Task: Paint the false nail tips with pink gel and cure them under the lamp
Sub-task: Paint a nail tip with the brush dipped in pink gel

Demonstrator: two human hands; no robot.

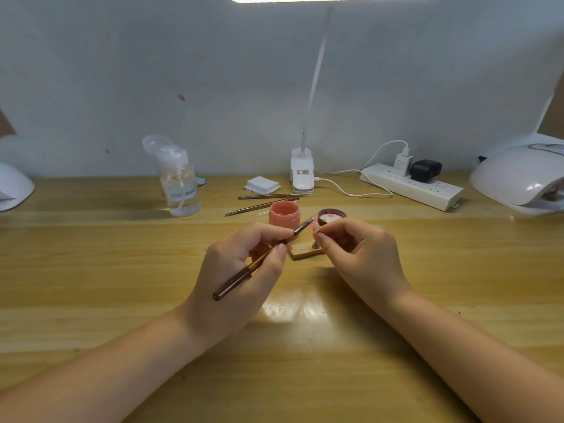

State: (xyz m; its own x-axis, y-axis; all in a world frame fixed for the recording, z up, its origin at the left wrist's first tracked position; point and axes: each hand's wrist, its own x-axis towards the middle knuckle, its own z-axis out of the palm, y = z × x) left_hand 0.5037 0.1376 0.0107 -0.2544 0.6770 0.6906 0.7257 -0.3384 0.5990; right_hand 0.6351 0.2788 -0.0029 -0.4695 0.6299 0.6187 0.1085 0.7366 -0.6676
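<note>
Mid-desk, just in front of open pink gel jar (284, 214) & its lid (331, 217): left hand (244, 270) gripping brush (262, 260), bristles toward nail tip (316, 228) pinched in right hand (360, 257) over wooden holder (305, 253); curing lamp (518, 175) at desk's right edge.

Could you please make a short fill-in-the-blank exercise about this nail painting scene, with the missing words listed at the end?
1. The left hand holds a ____ whose tip points toward the right hand.
2. The open gel jar behind the hands is ____ in colour.
3. The jar's lid lies on the wooden table to the ____ of the jar.
4. The clear pump bottle stands to the ____ of the jar.

Missing words: brush; pink; right; left
</note>
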